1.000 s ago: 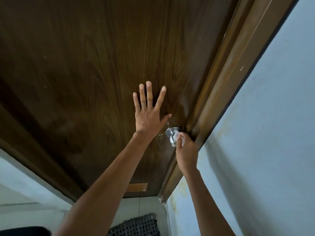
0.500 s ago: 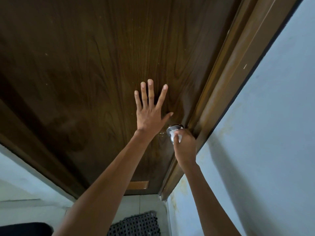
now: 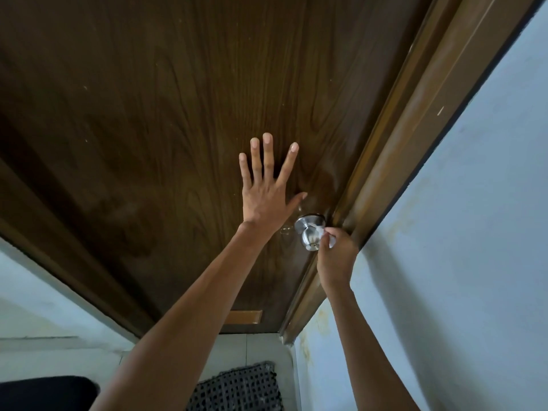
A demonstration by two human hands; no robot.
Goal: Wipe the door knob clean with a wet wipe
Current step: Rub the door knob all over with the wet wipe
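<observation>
door knob (image 3: 308, 234), shiny silver metal, is sitting at the dark wooden door's (image 3: 148, 114) right edge, just beside the brown frame (image 3: 415, 137). right hand (image 3: 336, 259) is pinching a white wet wipe (image 3: 321, 232) against it. left hand (image 3: 267, 191) is lying flat, fingers spread, holding nothing, on the door beside it.

left hand (image 3: 265, 200) on door (image 3: 148, 114) | knob (image 3: 310, 235) right of it | wipe (image 3: 321, 231) on knob

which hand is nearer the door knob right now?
Right. The right hand pinches the wet wipe against the door knob; the left hand lies flat on the door, up-left of the knob, apart.
</observation>
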